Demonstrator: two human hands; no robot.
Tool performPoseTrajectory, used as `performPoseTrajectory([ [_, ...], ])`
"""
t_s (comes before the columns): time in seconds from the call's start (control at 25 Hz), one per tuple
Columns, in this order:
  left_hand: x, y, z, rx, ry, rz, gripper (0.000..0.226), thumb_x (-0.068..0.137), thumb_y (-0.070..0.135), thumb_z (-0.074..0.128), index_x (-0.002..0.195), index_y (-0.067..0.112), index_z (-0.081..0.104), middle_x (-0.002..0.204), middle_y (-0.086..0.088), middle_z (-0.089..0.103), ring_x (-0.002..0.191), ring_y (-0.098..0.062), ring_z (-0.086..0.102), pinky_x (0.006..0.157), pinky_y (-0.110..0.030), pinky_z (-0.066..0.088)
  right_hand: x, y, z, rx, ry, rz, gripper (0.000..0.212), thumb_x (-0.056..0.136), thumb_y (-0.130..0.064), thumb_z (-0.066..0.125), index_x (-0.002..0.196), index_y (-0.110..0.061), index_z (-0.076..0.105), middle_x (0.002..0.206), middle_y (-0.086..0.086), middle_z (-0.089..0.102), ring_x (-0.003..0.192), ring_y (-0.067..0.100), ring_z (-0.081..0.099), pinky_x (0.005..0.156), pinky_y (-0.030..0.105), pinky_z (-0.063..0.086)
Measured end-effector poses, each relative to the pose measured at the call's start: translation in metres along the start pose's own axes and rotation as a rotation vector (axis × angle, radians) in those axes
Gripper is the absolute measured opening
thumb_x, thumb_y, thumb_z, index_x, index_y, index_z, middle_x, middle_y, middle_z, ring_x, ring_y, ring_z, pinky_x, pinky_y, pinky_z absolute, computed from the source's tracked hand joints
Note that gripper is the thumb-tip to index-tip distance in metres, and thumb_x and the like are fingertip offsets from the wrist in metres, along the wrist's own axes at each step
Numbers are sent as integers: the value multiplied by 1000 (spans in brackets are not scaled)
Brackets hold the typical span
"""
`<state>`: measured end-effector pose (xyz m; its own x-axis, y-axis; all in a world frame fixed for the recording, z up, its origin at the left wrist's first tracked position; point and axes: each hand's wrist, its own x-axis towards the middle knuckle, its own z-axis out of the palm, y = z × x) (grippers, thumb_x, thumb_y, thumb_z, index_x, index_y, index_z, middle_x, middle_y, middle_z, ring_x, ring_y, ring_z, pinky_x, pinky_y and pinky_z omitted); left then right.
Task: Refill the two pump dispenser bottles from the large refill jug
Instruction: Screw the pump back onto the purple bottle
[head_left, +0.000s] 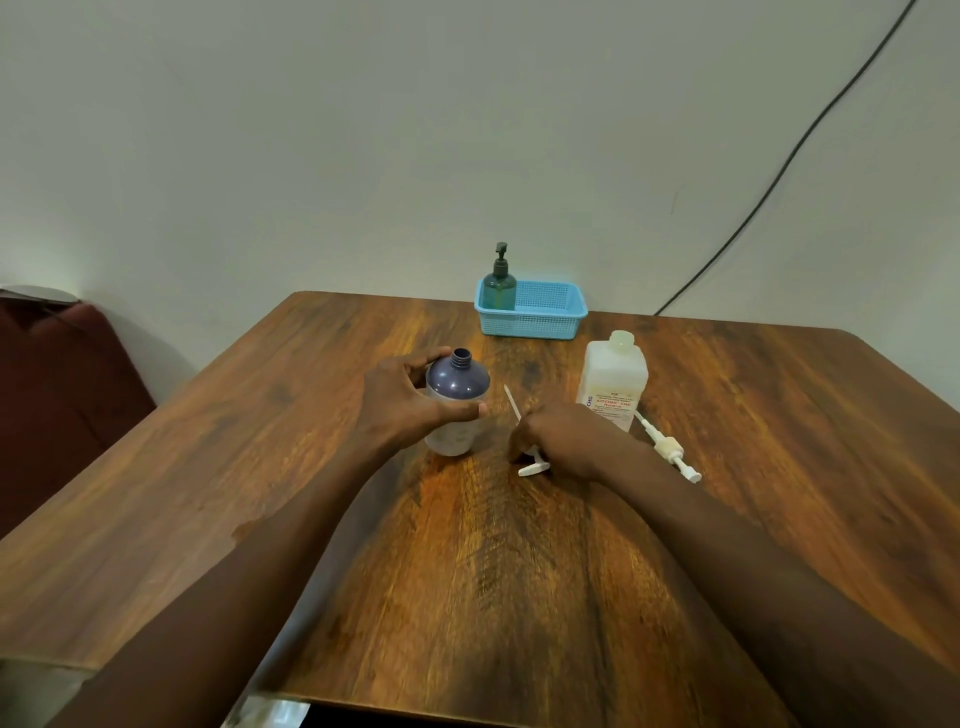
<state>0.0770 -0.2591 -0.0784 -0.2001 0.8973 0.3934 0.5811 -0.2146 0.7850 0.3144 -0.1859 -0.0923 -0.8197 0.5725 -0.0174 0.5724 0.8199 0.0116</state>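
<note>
A purple-topped bottle (457, 384) with an uncapped neck stands upright mid-table, and my left hand (402, 402) is wrapped around its side. Just right of it, my right hand (561, 439) rests on the table, fingers closed around a white pump head (533, 467) whose thin dip tube (511, 402) sticks out toward the back. The large white refill jug (613, 382) stands uncapped to the right. Beside the jug lies a second white pump (670, 449). A dark green pump dispenser bottle (500, 286) stands in the left end of a blue basket (545, 317).
The blue basket sits at the far edge of the wooden table (467, 571), near the wall. A black cable (779, 171) runs down the wall at the right. A dark red seat (57, 374) is off the table's left side.
</note>
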Motion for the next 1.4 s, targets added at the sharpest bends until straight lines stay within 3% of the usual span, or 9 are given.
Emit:
performPoseTrajectory([
  [0.12, -1, 1, 0, -9, -12, 14, 92, 51, 64, 89, 131, 24, 68, 118, 8, 73, 104, -3, 68, 88, -28, 60, -4, -1, -7, 151, 142, -25, 32, 89, -15, 73, 117, -31, 74, 115, -7, 74, 101, 11, 69, 87, 34, 59],
  [0.24, -1, 6, 1, -2, 4, 17, 83, 57, 46, 96, 131, 23, 68, 118, 8, 73, 102, -3, 67, 89, -28, 60, -8, -7, -30, 410, 477, -34, 23, 92, -12, 62, 109, -19, 76, 103, -1, 76, 96, 15, 69, 85, 39, 57],
  [0.36, -1, 12, 2, -2, 15, 21, 81, 56, 47, 95, 129, 25, 67, 114, 11, 71, 100, 1, 65, 87, -24, 58, -11, -13, -56, 599, 781, 57, 16, 95, -16, 71, 109, -11, 77, 102, 2, 77, 95, 14, 72, 81, 40, 60],
  [0.48, 0, 12, 4, 23, 13, 17, 83, 57, 45, 97, 131, 24, 67, 118, 10, 71, 103, -3, 66, 86, -22, 56, -15, -15, -76, 793, 955, 169, 26, 96, -21, 73, 120, -13, 75, 110, -4, 75, 103, 9, 73, 83, 36, 64],
  [0.64, 5, 9, 8, 97, -10, 1, 89, 55, 51, 95, 134, 22, 66, 124, 5, 72, 107, -9, 66, 88, -25, 57, -17, -17, -94, 992, 1111, 176, 21, 98, -19, 70, 117, -12, 74, 105, 1, 77, 101, 18, 75, 82, 41, 64],
  [0.8, 8, 10, 12, 121, -12, -7, 86, 56, 51, 95, 133, 24, 67, 123, 5, 72, 107, -9, 65, 83, -19, 53, -21, -18, -101, 1170, 1153, 156, 24, 99, -14, 69, 119, -1, 71, 106, 8, 75, 104, 24, 75, 81, 35, 64],
  [0.96, 7, 19, 16, 91, -31, 10, 95, 49, 64, 88, 133, 25, 66, 123, 6, 72, 108, -11, 67, 89, -30, 59, -22, -18, -100, 1195, 1119, 135, 22, 98, -11, 69, 118, 0, 71, 107, 8, 75, 104, 22, 75, 80, 31, 64],
  [1.16, 3, 35, 18, 48, -69, 94, 80, 59, 46, 96, 131, 28, 66, 117, 12, 71, 103, -5, 67, 88, -25, 58, -22, -16, -94, 1163, 929, 123, 23, 98, -8, 68, 121, -5, 72, 112, 5, 76, 107, 18, 75, 86, 38, 64],
  [1.4, 2, 61, 21, 12, -70, 181, 70, 62, 43, 95, 125, 34, 67, 101, 23, 68, 91, 9, 66, 77, -11, 55, -18, -15, -93, 1167, 719, 107, 29, 101, -9, 64, 129, -9, 69, 121, 1, 75, 115, 11, 71, 101, 33, 57],
])
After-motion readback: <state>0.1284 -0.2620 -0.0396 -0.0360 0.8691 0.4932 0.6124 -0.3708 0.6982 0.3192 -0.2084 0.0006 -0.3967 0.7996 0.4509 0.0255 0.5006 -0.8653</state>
